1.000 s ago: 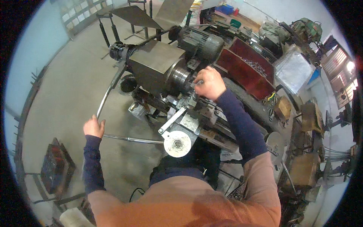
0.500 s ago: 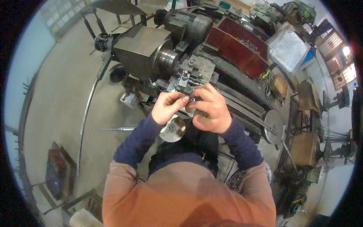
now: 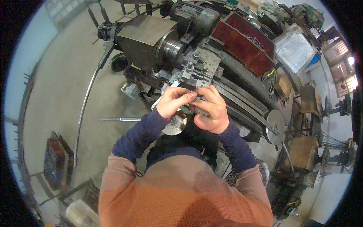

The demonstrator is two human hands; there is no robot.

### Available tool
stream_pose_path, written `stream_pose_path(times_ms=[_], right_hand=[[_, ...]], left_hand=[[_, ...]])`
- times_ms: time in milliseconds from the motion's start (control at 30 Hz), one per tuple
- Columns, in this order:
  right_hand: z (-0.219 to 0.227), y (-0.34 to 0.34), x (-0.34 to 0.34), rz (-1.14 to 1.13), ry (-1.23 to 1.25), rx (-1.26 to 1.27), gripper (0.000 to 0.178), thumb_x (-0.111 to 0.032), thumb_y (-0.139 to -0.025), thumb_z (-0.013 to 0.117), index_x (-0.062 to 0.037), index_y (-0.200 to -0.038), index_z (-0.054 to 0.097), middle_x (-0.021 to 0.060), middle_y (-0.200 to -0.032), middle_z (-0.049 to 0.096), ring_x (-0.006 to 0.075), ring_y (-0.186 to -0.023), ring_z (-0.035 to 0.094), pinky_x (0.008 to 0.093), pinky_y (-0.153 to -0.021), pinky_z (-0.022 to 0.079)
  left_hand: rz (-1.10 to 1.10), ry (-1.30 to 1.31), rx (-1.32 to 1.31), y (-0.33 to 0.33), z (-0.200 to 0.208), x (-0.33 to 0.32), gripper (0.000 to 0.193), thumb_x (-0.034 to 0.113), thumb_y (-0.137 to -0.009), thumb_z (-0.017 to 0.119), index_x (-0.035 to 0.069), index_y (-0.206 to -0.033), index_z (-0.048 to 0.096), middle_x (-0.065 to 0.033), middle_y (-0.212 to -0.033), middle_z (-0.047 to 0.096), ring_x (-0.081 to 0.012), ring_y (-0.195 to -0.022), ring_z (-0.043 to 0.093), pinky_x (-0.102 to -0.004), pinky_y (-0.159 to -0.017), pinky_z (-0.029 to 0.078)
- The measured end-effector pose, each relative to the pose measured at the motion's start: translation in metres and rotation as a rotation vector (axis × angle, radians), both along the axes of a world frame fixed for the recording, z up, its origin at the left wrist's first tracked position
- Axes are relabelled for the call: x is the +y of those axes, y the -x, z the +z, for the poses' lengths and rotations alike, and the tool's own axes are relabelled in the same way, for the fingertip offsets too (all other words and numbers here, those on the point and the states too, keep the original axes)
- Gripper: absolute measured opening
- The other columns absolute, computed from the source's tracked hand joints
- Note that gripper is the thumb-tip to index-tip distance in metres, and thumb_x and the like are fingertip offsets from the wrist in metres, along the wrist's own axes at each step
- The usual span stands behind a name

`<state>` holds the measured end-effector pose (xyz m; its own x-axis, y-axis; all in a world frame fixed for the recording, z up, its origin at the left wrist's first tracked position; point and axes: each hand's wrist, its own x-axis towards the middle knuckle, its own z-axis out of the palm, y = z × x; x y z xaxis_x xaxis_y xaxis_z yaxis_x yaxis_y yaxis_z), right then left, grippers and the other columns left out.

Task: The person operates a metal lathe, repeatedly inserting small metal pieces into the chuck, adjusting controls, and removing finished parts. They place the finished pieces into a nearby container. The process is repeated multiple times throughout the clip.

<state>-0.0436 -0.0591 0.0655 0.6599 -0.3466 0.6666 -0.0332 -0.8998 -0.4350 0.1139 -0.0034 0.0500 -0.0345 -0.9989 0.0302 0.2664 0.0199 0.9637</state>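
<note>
Two bare hands are meeting over one machine

At far left, one dark block [image 3: 56, 162] is lying on the floor. Higher up, one panel of pale squares [image 3: 70, 11] is hanging, too blurred to count or read. One long lever [image 3: 89, 89] is slanting down from the left end of the machine [image 3: 145, 34], which is sitting beyond and below both hands. One shorter bar [image 3: 128, 119] is passing behind the left sleeve.

At the machine's near edge, the left hand [image 3: 171, 101] is pressing thumb and index finger together at the tips. One pale disc [image 3: 177, 126] is showing beneath its wrist. Two upright bolts [image 3: 189, 68] are standing on the machine beyond the hands. The right hand [image 3: 211, 109] is curling its fingers, their tips meeting the left thumb; I cannot tell what either hand is pinching.

Along the machine's far edge, one red tray [image 3: 242, 45] is holding uncountable metal scraps [image 3: 255, 41]. One large wheel [image 3: 274, 126] is standing at its right end. One brown box [image 3: 283, 86] is resting farther right.
</note>
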Motion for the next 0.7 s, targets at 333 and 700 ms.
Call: stream_pose_path(times_ms=[333,700], right_hand=[[-0.012,-0.001,-0.004,0.003,-0.138,-0.086,0.033,0.002,-0.046,0.056,-0.002,-0.078,0.063,0.0116,-0.09,0.058,0.0276,-0.078,0.054,0.0318,-0.066,0.046],[-0.009,-0.002,-0.01,0.081,-0.22,-0.073,0.038,-0.001,-0.045,0.054,-0.0034,-0.081,0.065,0.0118,-0.089,0.058,0.028,-0.077,0.055,0.0321,-0.068,0.045]], left_hand=[[-0.098,-0.128,0.37,-0.005,-0.027,-0.007,0.028,0.022,-0.084,0.053,-0.005,-0.09,0.059,-0.0119,-0.078,0.062,-0.0208,-0.07,0.062,-0.0293,-0.066,0.048],[-0.113,-0.087,0.305,-0.01,-0.024,-0.005,0.027,0.02,-0.086,0.051,-0.005,-0.089,0.06,-0.0114,-0.076,0.062,-0.0184,-0.067,0.061,-0.0275,-0.066,0.047]])
